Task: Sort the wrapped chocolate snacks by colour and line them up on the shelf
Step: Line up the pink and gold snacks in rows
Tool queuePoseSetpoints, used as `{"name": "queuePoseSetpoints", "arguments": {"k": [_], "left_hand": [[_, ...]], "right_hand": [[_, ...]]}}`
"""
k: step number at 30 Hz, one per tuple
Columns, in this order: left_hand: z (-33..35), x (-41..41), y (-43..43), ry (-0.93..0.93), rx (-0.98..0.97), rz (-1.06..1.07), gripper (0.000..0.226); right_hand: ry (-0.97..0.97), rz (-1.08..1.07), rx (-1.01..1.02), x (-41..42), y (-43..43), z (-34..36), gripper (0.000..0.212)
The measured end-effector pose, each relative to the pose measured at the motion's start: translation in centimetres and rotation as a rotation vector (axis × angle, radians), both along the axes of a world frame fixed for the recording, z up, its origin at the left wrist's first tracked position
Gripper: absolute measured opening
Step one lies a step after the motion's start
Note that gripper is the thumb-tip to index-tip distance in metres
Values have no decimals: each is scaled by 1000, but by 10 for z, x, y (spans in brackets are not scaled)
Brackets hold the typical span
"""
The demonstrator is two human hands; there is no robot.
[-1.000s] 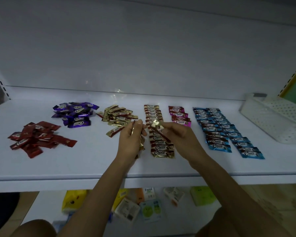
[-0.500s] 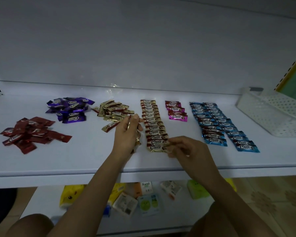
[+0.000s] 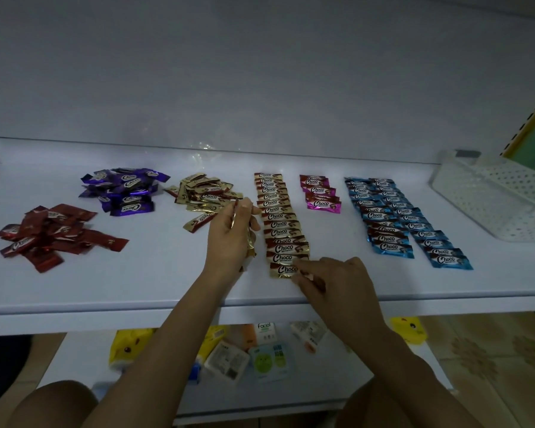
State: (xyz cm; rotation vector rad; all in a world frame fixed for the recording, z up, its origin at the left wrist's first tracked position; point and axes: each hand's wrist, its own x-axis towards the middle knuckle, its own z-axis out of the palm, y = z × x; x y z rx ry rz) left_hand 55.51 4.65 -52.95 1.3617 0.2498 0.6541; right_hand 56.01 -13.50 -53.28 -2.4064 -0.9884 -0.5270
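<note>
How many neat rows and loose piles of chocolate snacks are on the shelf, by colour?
Gold row: 1
Pink row: 1
Blue rows: 2
Red pile: 1
Purple pile: 1
Gold pile: 1
Total: 7

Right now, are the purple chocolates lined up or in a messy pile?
A messy pile: the purple snacks overlap at odd angles, not in a row.

On the shelf (image 3: 136,291) the right grip (image 3: 331,284) seems to pinch the end of the front gold snack (image 3: 281,270), nearest in the gold row (image 3: 275,217). The left grip (image 3: 233,233) holds gold wrappers (image 3: 251,246), just beside the loose gold pile (image 3: 204,193).
</note>
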Motion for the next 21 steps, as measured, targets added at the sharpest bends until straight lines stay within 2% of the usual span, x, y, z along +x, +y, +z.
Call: {"name": "queuePoseSetpoints", "arguments": {"k": [2, 5, 8, 10, 14, 15, 17, 18, 21], "left_hand": [[4, -2, -2, -29, -33, -18, 32], [9, -9, -9, -76, 25, -127, 34], [9, -21, -17, -32, 350, -222, 32], [7, -27, -17, 5, 567, -225, 40], [8, -32, -6, 45, 715, -239, 36], [7, -33, -4, 49, 704, -270, 34], [6, -35, -2, 66, 516, -322, 31], [7, -35, -2, 71, 415, -317, 35], [6, -33, -1, -7, 294, -284, 37]], "right_hand": [[55, 8, 88, -2, 2, 5, 17], [341, 84, 376, -4, 15, 24, 20], [669, 132, 637, -1, 32, 45, 14], [879, 187, 738, 1, 35, 52, 13], [1130, 276, 766, 3, 33, 48, 11], [1175, 289, 793, 3, 33, 47, 11], [1230, 291, 889, 6, 36, 46, 10], [1228, 280, 925, 7, 37, 46, 10], [1164, 293, 898, 5, 47, 46, 12]]}}
